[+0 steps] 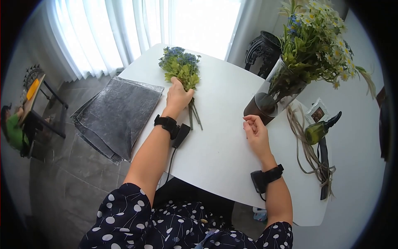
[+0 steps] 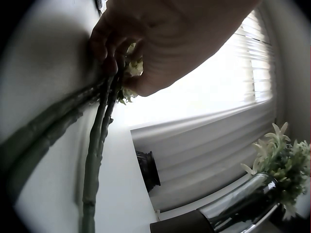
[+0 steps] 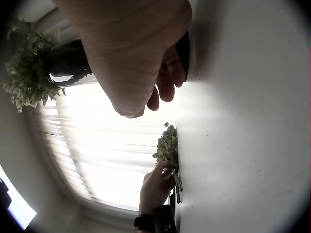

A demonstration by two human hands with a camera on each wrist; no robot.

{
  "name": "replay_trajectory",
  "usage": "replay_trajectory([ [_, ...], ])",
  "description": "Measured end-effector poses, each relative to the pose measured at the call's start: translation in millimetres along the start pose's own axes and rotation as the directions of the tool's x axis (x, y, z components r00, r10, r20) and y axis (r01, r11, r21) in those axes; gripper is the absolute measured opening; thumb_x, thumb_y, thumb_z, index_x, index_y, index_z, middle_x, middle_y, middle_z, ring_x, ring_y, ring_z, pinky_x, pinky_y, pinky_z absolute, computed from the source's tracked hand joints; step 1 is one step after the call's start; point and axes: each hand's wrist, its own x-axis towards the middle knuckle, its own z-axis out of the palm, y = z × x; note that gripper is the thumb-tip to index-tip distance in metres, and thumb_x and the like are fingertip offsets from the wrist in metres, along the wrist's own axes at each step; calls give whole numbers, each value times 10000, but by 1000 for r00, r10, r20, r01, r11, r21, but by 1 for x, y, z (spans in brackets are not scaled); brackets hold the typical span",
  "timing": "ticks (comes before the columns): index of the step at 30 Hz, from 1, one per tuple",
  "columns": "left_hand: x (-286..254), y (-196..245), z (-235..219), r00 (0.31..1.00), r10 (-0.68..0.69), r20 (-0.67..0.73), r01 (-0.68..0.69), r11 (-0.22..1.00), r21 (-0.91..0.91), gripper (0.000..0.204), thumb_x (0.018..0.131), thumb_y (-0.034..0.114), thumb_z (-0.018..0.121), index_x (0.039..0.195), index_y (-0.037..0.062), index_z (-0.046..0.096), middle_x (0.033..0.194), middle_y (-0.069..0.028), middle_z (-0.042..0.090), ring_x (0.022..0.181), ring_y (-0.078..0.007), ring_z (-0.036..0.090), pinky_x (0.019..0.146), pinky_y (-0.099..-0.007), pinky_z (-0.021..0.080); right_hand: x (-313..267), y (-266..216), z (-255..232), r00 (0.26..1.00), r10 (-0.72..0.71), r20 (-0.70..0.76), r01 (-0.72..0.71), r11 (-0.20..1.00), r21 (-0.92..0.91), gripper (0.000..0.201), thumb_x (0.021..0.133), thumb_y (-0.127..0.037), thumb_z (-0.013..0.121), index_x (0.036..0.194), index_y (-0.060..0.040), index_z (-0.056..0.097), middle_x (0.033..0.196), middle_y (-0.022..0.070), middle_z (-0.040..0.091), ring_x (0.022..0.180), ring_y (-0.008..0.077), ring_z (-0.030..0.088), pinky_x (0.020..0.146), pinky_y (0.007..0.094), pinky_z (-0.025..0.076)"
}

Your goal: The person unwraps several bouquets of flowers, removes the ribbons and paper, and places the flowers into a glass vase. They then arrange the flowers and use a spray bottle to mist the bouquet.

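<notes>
A bunch of blue artificial-looking flowers (image 1: 180, 62) with green leaves lies along the white table, its blooms toward the window. My left hand (image 1: 178, 98) grips it around the stems, just below the leaves. In the left wrist view, several bare green stems (image 2: 95, 160) fan out below the curled fingers. My right hand (image 1: 257, 135) holds nothing, its fingers loosely curled over the table, close in front of the tall glass vase (image 1: 275, 85). Daisies (image 1: 331, 54) with greenery fill that vase, which has a dark lower part (image 1: 260, 104).
Dark grey sheets (image 1: 120, 114) lie stacked over the table's left edge. On the right are strands of raffia (image 1: 300, 143), a green spray bottle (image 1: 316, 133) and a small white picture frame (image 1: 318, 111). A black carved stand (image 1: 263, 50) is behind the table. Another person (image 1: 17, 130) sits far left.
</notes>
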Motion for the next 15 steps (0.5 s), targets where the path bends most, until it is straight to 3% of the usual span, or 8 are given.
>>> replay_trajectory([
  [5, 0, 1, 7, 997, -63, -53, 63, 998, -10, 502, 778, 269, 646, 1006, -93, 383, 824, -284, 623, 785, -423, 628, 700, -464, 501, 0, 0, -1, 1000, 11, 16, -11, 1000, -11, 165, 891, -71, 561, 1035, 6, 549, 729, -33, 504, 541, -4, 348, 489, 175, 298],
  [8, 1, -4, 10, 994, -99, 40, 96, 993, 75, 449, 766, 268, 642, 982, -77, 454, 843, -245, 637, 805, -378, 636, 704, -437, 499, -1, 0, -1, 999, 8, 39, -6, 999, -41, 160, 889, -91, 571, 1019, 2, 568, 728, -31, 504, 551, 8, 364, 504, 181, 321],
  [10, 2, -7, 16, 990, -50, 130, 66, 990, -122, 329, 740, 242, 638, 898, -31, 543, 826, -183, 643, 790, -325, 629, 696, -393, 492, -1, 0, -1, 988, 30, 154, -7, 989, -151, 165, 889, -91, 569, 1030, -7, 574, 751, -50, 492, 566, 5, 385, 517, 169, 333],
  [11, 0, -4, 19, 990, -49, 133, 66, 990, -124, 329, 740, 242, 638, 898, -31, 543, 826, -183, 643, 790, -325, 629, 696, -393, 492, -1, 1, -1, 988, 33, 153, -9, 988, -153, 165, 889, -91, 569, 1030, -7, 574, 751, -50, 492, 566, 5, 385, 517, 169, 333],
  [13, -8, 3, 29, 969, 156, 193, -118, 974, -194, 255, 710, 216, 636, 835, -1, 585, 794, -141, 632, 757, -289, 607, 683, -358, 482, -1, 1, 0, 982, 0, 188, 38, 980, -196, 187, 840, -112, 618, 995, -9, 602, 708, -8, 510, 565, 44, 404, 532, 201, 364],
  [15, -18, 15, 35, 954, 195, 228, -127, 951, -281, 242, 711, 200, 637, 830, -5, 589, 761, -137, 616, 718, -274, 595, 669, -358, 478, -1, -3, 0, 986, 0, 167, 39, 972, -233, 213, 814, -113, 634, 997, -9, 604, 689, 1, 501, 555, 59, 415, 525, 214, 369],
])
